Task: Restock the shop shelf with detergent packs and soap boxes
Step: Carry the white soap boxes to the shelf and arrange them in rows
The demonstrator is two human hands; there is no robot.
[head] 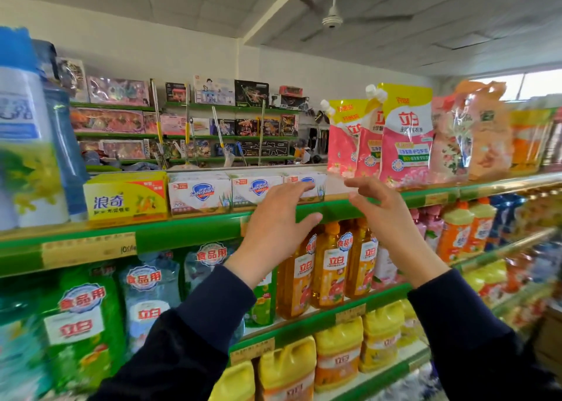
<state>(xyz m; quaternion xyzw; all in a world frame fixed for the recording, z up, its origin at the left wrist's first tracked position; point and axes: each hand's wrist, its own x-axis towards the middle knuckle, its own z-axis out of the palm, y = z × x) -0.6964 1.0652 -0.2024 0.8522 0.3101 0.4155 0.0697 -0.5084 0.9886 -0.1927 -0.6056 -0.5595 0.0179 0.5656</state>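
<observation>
Head cam: both hands empty at top shelf [194, 233] front edge; L hand [275, 218] fingertips on soap box [305, 187], R hand [380, 209] loosely curled beside detergent packs [404, 139].

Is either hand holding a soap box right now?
No. The left hand and right hand hover with loose fingers before the white Safeguard soap boxes on the green-edged top shelf, gripping nothing.

White plaster walls [127, 32] under a grey panelled ceiling [425, 11] with a white ceiling fan [333, 20], green metal wall racks [121, 134] behind, bright daylit window [523, 85] at far right.
</observation>
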